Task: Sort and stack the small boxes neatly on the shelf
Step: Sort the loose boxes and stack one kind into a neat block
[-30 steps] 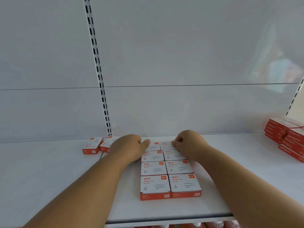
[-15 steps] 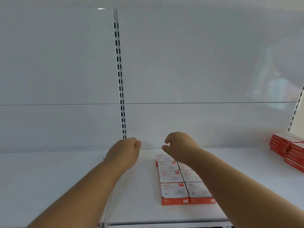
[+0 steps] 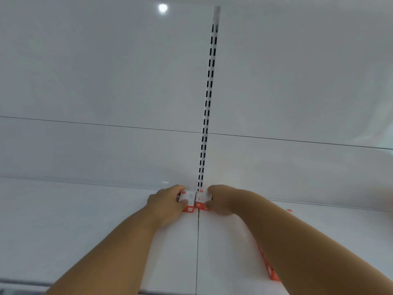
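Two small boxes at back of shelf [image 3: 106, 241], side by side, right under slotted upright [image 3: 207, 103]. Left box [image 3: 189, 199] sits in left hand [image 3: 168, 204] grip, thumb on its near edge, fingers curled round far side. Right box [image 3: 202, 200] held same way by right hand [image 3: 221, 201], fingers wrapped over its outer end. Boxes nearly touching, one either side of shelf seam. Row of red-edged boxes [image 3: 269, 267] pokes out from under right forearm, count hidden. Tiny red bit [image 3: 288, 210] farther right, too blurry to call.
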Motion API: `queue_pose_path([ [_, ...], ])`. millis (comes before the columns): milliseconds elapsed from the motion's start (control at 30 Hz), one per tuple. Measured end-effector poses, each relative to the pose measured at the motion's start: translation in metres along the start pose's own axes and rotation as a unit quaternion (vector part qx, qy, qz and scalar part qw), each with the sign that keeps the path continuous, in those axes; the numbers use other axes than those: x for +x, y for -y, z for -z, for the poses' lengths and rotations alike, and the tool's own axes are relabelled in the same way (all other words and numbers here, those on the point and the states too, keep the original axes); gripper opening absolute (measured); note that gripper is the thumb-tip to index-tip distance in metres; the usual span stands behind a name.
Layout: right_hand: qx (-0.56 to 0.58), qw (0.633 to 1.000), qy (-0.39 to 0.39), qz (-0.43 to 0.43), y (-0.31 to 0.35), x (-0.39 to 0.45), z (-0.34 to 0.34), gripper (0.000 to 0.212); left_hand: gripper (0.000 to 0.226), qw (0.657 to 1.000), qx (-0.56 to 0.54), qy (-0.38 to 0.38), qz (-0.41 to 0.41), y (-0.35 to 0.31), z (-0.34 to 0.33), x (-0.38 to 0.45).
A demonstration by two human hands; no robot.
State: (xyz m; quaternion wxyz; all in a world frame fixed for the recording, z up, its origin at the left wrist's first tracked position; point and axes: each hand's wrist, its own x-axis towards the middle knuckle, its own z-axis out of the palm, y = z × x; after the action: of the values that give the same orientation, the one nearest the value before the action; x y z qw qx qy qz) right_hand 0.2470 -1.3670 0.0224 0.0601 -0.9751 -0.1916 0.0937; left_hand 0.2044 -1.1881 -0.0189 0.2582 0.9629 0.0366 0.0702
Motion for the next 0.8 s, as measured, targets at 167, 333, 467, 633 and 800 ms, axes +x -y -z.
queue_pose_path([
  [167,0.087,0.996,-0.013,-0.01,-0.006,0.004,0.003,0.072,0.077,0.994,-0.08,0.026,-0.065,0.014,0.001,-0.003],
  [333,0.142,0.987,-0.079,-0.015,-0.011,-0.004,-0.003,0.062,0.063,0.975,-0.18,-0.031,-0.126,0.005,0.004,-0.01],
  [467,0.315,0.935,-0.161,0.002,-0.021,-0.021,-0.002,0.052,0.067,0.957,-0.24,-0.056,-0.151,-0.002,0.012,-0.02],
  [633,0.51,0.834,-0.208,0.027,-0.041,-0.06,0.013,0.047,0.075,0.926,-0.352,-0.034,-0.133,-0.019,0.012,-0.036],
  [800,0.675,0.717,-0.171,0.035,-0.07,-0.096,0.021,0.035,0.062,0.868,-0.486,0.076,-0.07,-0.061,0.01,-0.048],
])
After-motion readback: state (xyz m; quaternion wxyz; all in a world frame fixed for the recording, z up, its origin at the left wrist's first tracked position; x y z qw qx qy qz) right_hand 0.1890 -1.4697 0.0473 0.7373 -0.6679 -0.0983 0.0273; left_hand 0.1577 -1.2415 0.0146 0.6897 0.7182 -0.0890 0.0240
